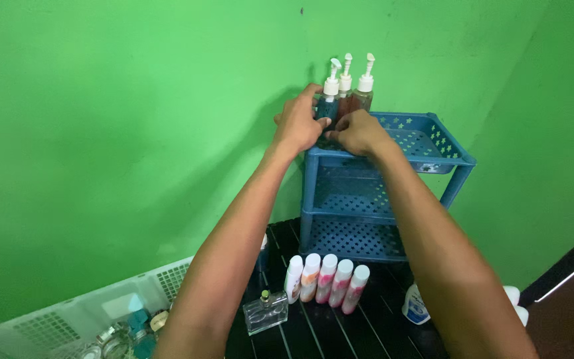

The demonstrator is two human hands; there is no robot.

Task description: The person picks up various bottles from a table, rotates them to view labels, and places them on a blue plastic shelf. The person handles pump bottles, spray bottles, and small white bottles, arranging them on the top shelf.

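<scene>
We are placing the pump bottles on the blue rack, left hand fingers wrapped around one, right hand fingers curled beside it; next needs a gentle release.

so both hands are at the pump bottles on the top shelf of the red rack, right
Not quite: the rack is blue, not red. The head view shows the left hand and right hand at the three pump bottles on its top shelf.
</scene>
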